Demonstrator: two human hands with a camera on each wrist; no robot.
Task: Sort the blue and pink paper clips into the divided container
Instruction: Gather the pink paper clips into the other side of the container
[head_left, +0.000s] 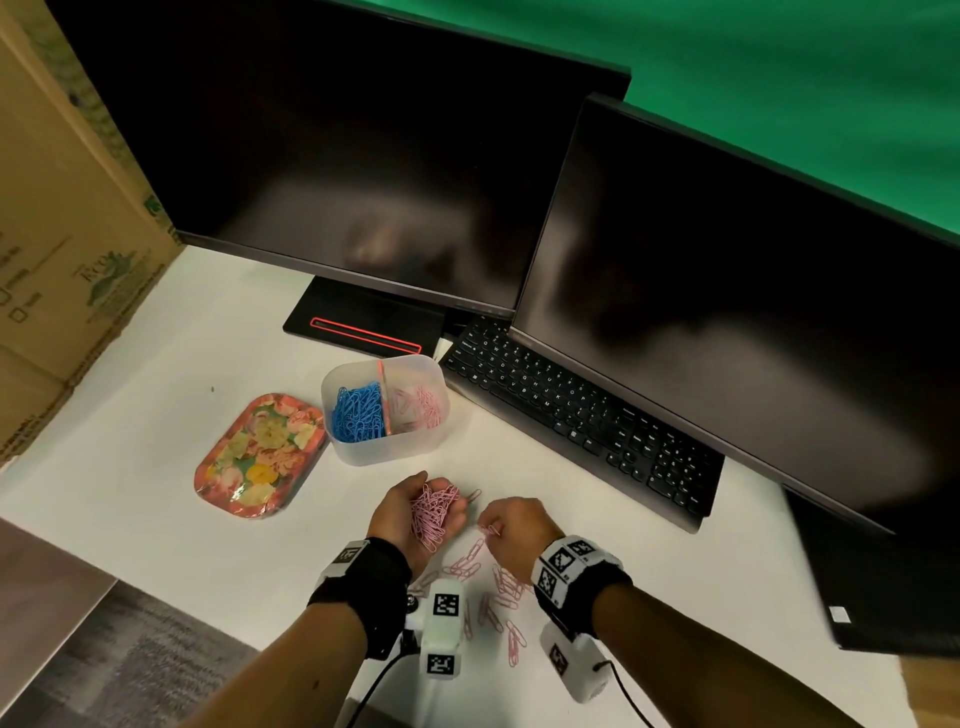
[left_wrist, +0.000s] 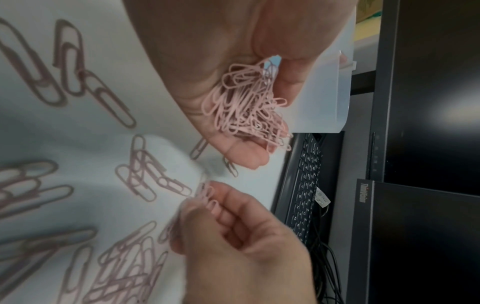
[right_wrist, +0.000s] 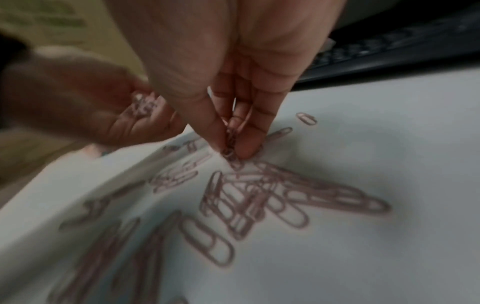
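Note:
A clear divided container (head_left: 387, 447) stands on the white table, with blue paper clips (head_left: 357, 413) in its left half and pink paper clips (head_left: 422, 408) in its right half. My left hand (head_left: 415, 512) is palm up in front of it, cupped around a pile of pink clips (head_left: 435, 514) (left_wrist: 249, 105). Just to its right, my right hand (head_left: 511, 525) pinches a few pink clips (left_wrist: 207, 194) (right_wrist: 231, 144) between thumb and fingers, just above the table. More loose pink clips (head_left: 491, 587) (right_wrist: 259, 197) lie scattered between my wrists.
A floral tray (head_left: 260, 457) lies left of the container. A black keyboard (head_left: 576, 415) and two dark monitors (head_left: 363, 171) stand behind and to the right. A cardboard box (head_left: 62, 234) walls the left side. The table's front-left edge (head_left: 171, 592) drops to grey floor.

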